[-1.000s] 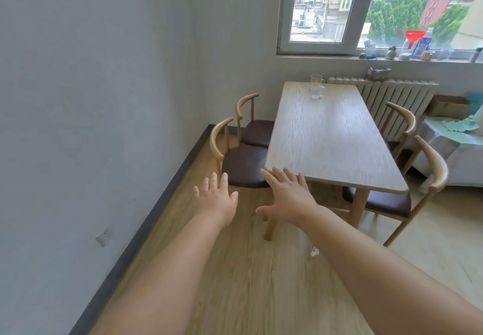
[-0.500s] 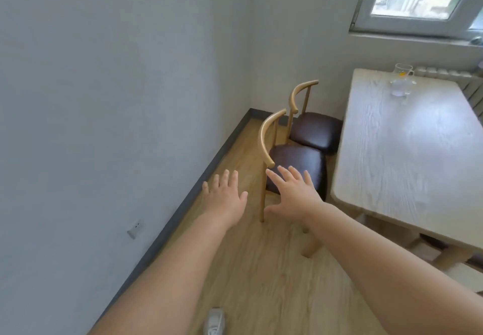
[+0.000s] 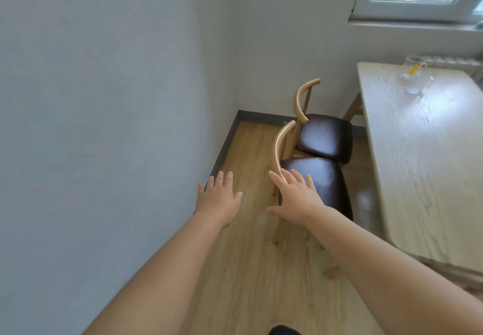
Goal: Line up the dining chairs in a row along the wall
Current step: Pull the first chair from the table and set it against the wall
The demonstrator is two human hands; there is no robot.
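Observation:
Two wooden chairs with dark brown padded seats stand beside the table, their curved backrests toward the left wall. The near chair (image 3: 317,178) is right in front of me; the far chair (image 3: 325,136) is behind it, near the corner. My right hand (image 3: 295,196) is open, fingers spread, over the near end of the near chair's backrest; whether it touches is unclear. Over the bare floor to the left of that chair hovers my left hand (image 3: 218,198), open and holding nothing. Both forearms stretch forward.
A light wooden table (image 3: 428,167) fills the right side, with a glass mug (image 3: 414,73) at its far end. The grey wall (image 3: 104,125) with a dark baseboard runs along the left. A strip of wooden floor (image 3: 245,151) lies between wall and chairs. A window is at upper right.
The view has moved closer and turned left toward the wall; the two chairs on the table's right side have left the view. Both hands have come nearer to the near chair's backrest.

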